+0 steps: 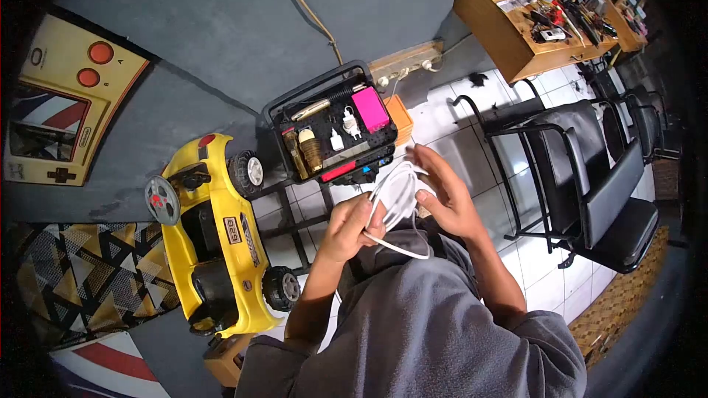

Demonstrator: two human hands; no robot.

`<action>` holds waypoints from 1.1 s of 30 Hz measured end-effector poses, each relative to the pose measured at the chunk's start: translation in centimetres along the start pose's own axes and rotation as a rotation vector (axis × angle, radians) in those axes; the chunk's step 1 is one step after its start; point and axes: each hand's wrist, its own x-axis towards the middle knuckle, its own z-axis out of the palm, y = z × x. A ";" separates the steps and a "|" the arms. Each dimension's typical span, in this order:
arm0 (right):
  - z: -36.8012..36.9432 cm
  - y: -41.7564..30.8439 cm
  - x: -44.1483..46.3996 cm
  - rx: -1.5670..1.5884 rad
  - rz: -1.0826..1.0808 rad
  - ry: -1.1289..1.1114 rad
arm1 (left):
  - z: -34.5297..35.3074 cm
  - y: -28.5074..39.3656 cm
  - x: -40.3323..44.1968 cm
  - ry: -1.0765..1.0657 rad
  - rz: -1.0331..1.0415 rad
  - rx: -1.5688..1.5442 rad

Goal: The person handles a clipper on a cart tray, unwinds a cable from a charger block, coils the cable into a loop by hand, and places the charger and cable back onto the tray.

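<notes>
- Coiling the white cable point(399, 193) neatly, as the head view suggests is the step in hand, calls for evenly sized loops and a light pinch where they gather.
- Let each turn follow the cable's natural bend; the low strand sagging beneath the bundle could snag or twist, so it is worth drawing in.
- Left hand point(351, 225): fingers clasped around the loops at their near left side.
- Right hand point(448, 203): thumb and fingers spread, curved beside the coil's right side; whether the fingertips touch it, I cannot tell.
- The cable lies between both hands, just nearer the body than the black case point(324, 124).
</notes>
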 end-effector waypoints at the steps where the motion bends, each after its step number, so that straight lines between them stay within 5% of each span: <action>1: 0.3 -0.4 0.1 0.059 -0.006 -0.041 | 0.7 0.4 0.2 -0.016 -0.031 -0.077; 4: 1.1 -2.1 0.7 -0.104 -0.076 -0.014 | 1.3 0.0 0.7 0.081 -0.034 -0.376; 6: 1.3 -2.3 0.8 -0.060 0.139 0.140 | 1.7 0.3 1.1 0.134 -0.029 -0.369; 10: 1.3 -1.9 0.9 -0.468 -0.084 0.097 | 2.0 0.4 1.1 0.294 -0.103 -0.380; 16: 2.0 0.6 -0.4 -0.643 -0.011 0.063 | 3.3 0.1 1.5 0.511 -0.172 -0.090; 23: 1.5 1.2 -0.5 -0.528 0.117 -0.003 | 2.0 -0.5 1.3 0.500 -0.167 -0.091; 25: 1.2 -0.8 -0.3 -0.157 0.395 -0.056 | 1.1 0.1 1.1 0.606 -0.230 -0.264; 28: 0.0 -1.9 -1.5 0.275 0.534 -0.174 | -0.7 0.5 0.9 0.666 -0.144 -0.349; 30: -0.9 -2.6 -1.6 0.166 0.501 -0.274 | -1.8 0.6 0.8 0.663 -0.149 -0.397; 32: -1.7 -2.4 -1.8 0.079 0.355 -0.312 | -1.7 0.8 0.7 0.633 -0.228 -0.139; 33: -1.6 -2.9 -1.7 0.155 0.376 -0.156 | -1.5 0.8 0.5 0.565 -0.268 0.044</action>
